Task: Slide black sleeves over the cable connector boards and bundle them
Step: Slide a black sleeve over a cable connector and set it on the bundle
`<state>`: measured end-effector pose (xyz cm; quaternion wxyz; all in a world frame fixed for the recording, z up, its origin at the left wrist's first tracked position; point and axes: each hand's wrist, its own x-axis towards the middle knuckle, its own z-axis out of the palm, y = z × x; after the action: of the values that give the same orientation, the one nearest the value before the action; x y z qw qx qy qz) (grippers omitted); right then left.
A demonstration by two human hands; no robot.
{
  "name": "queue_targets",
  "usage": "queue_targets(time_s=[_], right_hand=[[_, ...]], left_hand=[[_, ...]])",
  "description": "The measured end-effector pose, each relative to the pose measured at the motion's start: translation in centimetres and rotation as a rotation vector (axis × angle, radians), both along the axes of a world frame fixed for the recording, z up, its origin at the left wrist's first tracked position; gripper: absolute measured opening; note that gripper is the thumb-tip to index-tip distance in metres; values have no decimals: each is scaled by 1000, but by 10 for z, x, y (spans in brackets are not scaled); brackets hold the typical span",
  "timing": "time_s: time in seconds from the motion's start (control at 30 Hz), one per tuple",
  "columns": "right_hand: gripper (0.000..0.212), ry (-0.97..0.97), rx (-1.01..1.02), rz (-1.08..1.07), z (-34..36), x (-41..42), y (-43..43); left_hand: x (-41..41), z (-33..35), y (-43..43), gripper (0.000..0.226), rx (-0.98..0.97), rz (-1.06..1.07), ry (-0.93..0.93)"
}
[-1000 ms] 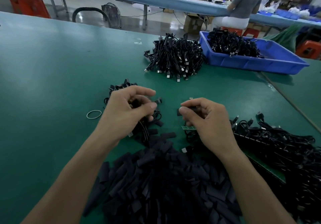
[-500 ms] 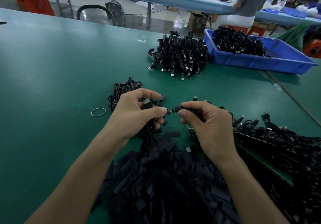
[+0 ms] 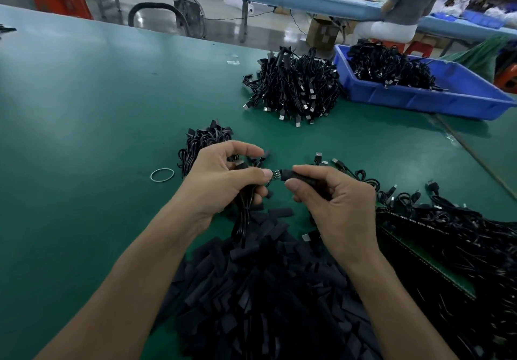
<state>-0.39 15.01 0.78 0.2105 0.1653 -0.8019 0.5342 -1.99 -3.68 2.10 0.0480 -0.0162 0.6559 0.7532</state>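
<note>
My left hand (image 3: pixel 221 180) grips a bunch of black cables (image 3: pixel 244 220) and pinches a small green connector board (image 3: pixel 276 175) at its fingertips. Between thumb and fingers, my right hand (image 3: pixel 333 200) pinches a black sleeve (image 3: pixel 296 176) whose open end meets the board's tip. A big heap of loose black sleeves (image 3: pixel 265 289) lies below both hands. Cables with bare boards (image 3: pixel 447 234) sprawl at the right.
A rubber band (image 3: pixel 162 175) lies left of my left hand. A small cable bundle (image 3: pixel 204 144) sits behind it. Farther back are a cable pile (image 3: pixel 293 88) and a blue bin (image 3: pixel 447 99) of cables. A person sits at another bench behind.
My hands came together: one second ago they were apart, and now the sleeve in my right hand meets the board held by my left. The view drew closer.
</note>
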Motion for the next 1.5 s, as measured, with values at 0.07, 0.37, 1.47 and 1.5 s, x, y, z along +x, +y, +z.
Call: queue_targets(time_s=[0.07, 0.37, 1.47, 1.5], right_hand=[[24, 19, 11, -10, -1, 1, 0], [25, -72, 0, 118, -1, -4, 6], [20, -40, 47, -14, -2, -4, 9], [22, -39, 58, 2, -1, -5, 10]], left_hand=[[0, 1, 0, 30, 19, -8, -14], [0, 1, 0, 35, 49, -52, -65], [-2, -19, 7, 27, -351, 40, 328], [-2, -18, 7, 27, -376, 21, 326]])
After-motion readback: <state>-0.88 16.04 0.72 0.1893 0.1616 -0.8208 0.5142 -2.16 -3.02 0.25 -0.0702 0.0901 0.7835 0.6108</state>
